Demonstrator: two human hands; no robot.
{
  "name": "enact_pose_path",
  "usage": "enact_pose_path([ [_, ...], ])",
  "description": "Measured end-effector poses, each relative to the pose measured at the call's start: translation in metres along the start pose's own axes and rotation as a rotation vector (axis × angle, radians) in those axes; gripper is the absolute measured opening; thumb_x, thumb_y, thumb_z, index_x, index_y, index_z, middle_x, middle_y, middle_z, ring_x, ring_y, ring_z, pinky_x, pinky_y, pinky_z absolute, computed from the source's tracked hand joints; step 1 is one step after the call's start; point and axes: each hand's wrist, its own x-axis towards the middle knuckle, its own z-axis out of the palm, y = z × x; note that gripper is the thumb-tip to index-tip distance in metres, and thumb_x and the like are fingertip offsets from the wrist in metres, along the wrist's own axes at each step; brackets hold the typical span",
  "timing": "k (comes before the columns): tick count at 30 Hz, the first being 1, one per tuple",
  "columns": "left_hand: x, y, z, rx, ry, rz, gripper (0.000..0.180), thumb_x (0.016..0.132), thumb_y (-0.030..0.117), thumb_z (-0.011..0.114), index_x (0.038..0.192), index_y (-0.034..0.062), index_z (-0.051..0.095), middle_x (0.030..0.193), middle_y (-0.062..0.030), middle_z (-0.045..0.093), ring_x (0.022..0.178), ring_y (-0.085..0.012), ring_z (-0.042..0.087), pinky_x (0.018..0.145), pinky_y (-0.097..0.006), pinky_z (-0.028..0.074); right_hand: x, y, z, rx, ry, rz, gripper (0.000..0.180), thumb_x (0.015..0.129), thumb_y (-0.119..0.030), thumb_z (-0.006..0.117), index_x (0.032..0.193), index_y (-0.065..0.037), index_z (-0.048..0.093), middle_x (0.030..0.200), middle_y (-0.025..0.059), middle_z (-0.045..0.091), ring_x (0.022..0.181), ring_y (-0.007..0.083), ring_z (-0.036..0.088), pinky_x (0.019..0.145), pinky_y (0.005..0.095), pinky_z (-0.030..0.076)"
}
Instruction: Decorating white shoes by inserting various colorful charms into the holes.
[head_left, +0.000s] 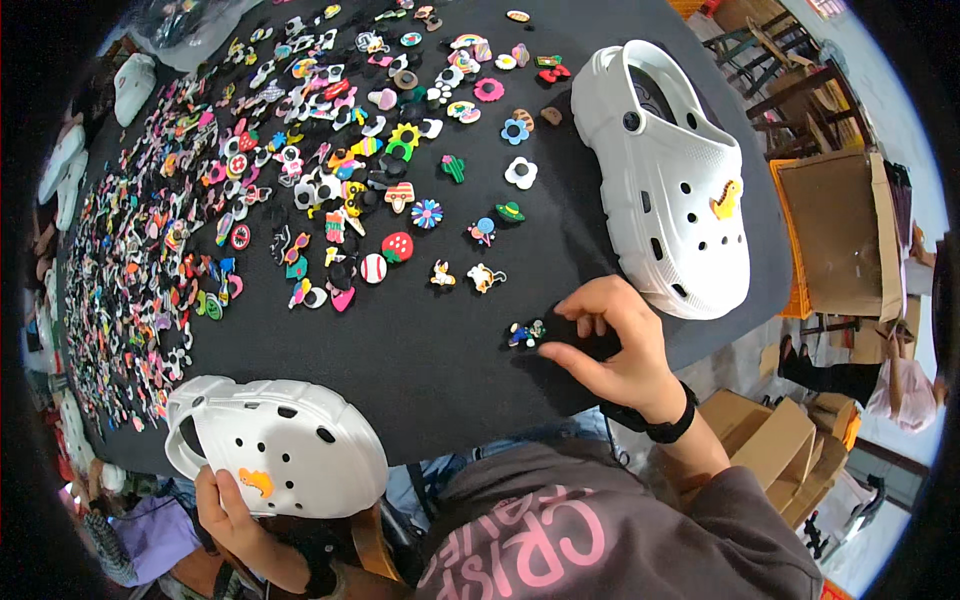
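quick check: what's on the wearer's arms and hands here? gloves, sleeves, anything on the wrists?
No gloves: both hands are bare. The right hand has a black band around the wrist, and above it a dark grey-brown sweatshirt sleeve pushed up the forearm. The left hand has a dark cuff or strap at its wrist, too shadowed to tell which. No rings visible on the fingers.

free: bare black table (420, 350) centre | blocked: charm spread (250, 180) left, white clog (665, 180) right

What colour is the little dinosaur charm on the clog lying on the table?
Yellow-orange, on the white clog; the dinosaur charm shows clearly in the head view.
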Motion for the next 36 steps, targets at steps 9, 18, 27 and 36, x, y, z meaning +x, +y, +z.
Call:
enact_pose_path([
  [9,0.005,0.008,0.005,0.046,-0.005,0.006,0.018,0.096,0.012,0.052,0.093,-0.0049,0.058,0.082,-0.0058,0.057,0.076,-0.0117,0.049,0.071,-0.026,0.041,0.009,-0.007,0.005,-0.184,-0.032,-0.061,0.038,0.073,-0.019,0.080,0.107,-0.008,0.067,0.084,0.0073,0.059,0.076,0.0242,0.061,0.064,0.0335,0.050],
  [18,0.006,-0.015,0.002,0.079,0.033,-0.016,0.022,0.098,0.015,0.050,0.089,-0.0036,0.056,0.077,-0.0048,0.055,0.070,-0.0104,0.047,0.064,-0.025,0.040,0.005,-0.004,0.006,-0.256,-0.055,-0.130,0.029,0.072,-0.004,0.071,0.101,-0.011,0.071,0.084,0.0051,0.058,0.074,0.0224,0.060,0.063,0.0334,0.050],
  [27,0.002,0.023,0.007,0.141,0.042,0.088,0.020,0.096,0.012,0.053,0.086,-0.0040,0.057,0.074,-0.0088,0.055,0.067,-0.0166,0.049,0.063,-0.030,0.041,0.006,-0.005,0.009,-0.220,-0.048,-0.115,0.033,0.074,-0.002,0.071,0.106,-0.011,0.070,0.089,0.0058,0.062,0.078,0.0228,0.062,0.066,0.0345,0.050],
  [36,0.005,0.029,0.012,0.047,-0.023,-0.075,0.018,0.093,0.011,0.053,0.084,-0.0046,0.056,0.078,-0.0091,0.051,0.074,-0.0180,0.049,0.070,-0.031,0.038,0.008,-0.010,0.005,-0.176,-0.057,-0.053,0.037,0.073,-0.008,0.078,0.108,-0.007,0.067,0.090,0.0081,0.063,0.077,0.0247,0.062,0.065,0.0350,0.050],
])
